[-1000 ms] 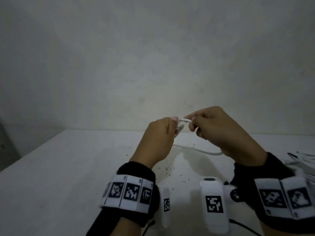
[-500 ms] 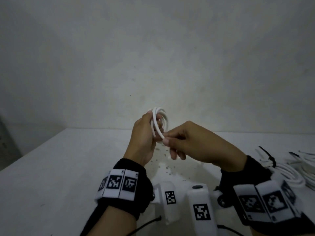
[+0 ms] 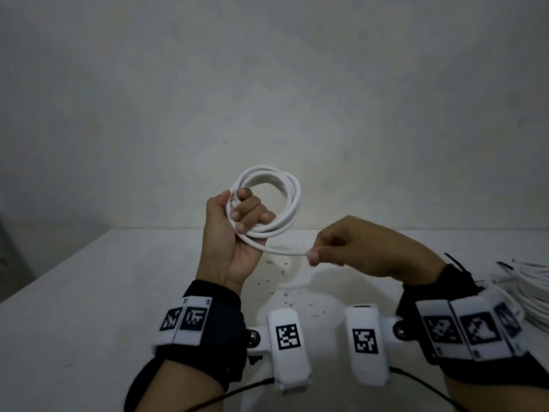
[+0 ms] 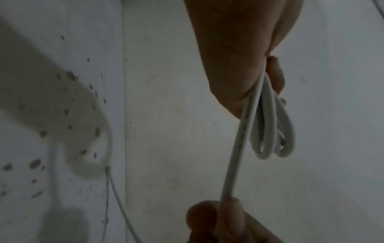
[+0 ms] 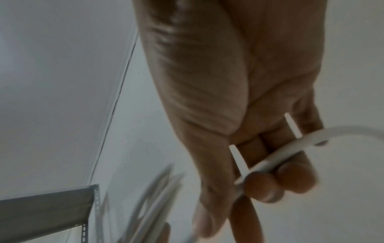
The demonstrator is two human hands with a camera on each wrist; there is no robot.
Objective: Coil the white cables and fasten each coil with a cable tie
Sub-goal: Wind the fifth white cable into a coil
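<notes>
I see the white cable coil (image 3: 267, 203) raised above the counter (image 3: 89, 292), with my left hand (image 3: 234, 233) curled round its loops. My right hand (image 3: 350, 248) pinches the cable's loose end (image 3: 285, 251) just to the right of it. More white cables (image 3: 534, 292) lie at the counter's right edge
</notes>
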